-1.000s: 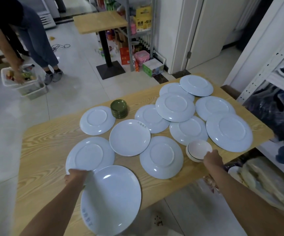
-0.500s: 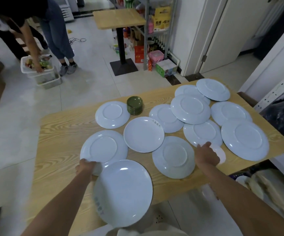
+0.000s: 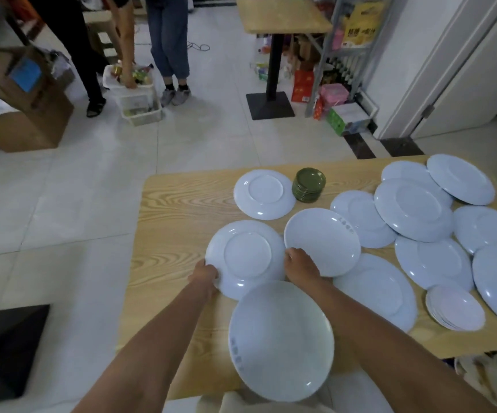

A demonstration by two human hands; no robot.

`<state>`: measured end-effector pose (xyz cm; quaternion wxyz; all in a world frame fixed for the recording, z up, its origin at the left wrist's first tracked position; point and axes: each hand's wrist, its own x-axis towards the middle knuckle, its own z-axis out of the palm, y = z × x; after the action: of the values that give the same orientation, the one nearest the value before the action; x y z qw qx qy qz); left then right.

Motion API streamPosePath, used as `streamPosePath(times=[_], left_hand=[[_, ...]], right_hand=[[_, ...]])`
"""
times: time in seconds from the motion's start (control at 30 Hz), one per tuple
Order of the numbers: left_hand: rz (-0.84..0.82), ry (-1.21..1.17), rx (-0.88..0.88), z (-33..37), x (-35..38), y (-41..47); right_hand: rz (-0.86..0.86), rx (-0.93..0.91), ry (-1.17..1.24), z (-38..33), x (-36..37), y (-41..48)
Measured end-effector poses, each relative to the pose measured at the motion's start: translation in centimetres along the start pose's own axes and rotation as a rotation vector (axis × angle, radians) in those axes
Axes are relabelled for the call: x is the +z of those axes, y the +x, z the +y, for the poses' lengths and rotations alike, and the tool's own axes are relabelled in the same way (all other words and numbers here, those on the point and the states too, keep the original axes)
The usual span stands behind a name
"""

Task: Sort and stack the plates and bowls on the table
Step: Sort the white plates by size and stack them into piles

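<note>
We see bare table (image 3: 175, 210) left of the plates, while the near plate (image 3: 281, 338) overhangs the front edge. Our left hand (image 3: 205, 277) clamps its grip on the left rim of the upturned plate (image 3: 245, 257). Our right hand (image 3: 302, 265) has left the bowl stack (image 3: 455, 308) and now seems closed on that plate's right rim.

Perhaps an eatery: tables (image 3: 181, 210), stacked plates (image 3: 455, 308)
</note>
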<state>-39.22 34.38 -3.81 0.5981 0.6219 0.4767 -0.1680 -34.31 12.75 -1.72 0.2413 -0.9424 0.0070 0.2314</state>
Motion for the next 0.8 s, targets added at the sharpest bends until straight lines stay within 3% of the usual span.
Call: streamPosePath(times=[0.17,0.33,0.5,0.8], left_hand=[[-0.041,-0.154,0.018,1.0,-0.5,0.0],[-0.038,-0.161,-0.009,1.7,-0.8,0.6],[0.083,0.267,0.026,2.2,-2.0,1.4],[0.189,0.289,-0.019,3.5,-4.1,2.6]], right_hand=[[0.073,-0.001,-0.133,-2.1,1.2,0.7],[0.002,0.124,-0.208,-3.4,2.6,0.8],[-0.081,0.18,0.027,-4.5,2.3,1.5],[-0.095,0.401,0.662,-6.2,2.8,1.9]])
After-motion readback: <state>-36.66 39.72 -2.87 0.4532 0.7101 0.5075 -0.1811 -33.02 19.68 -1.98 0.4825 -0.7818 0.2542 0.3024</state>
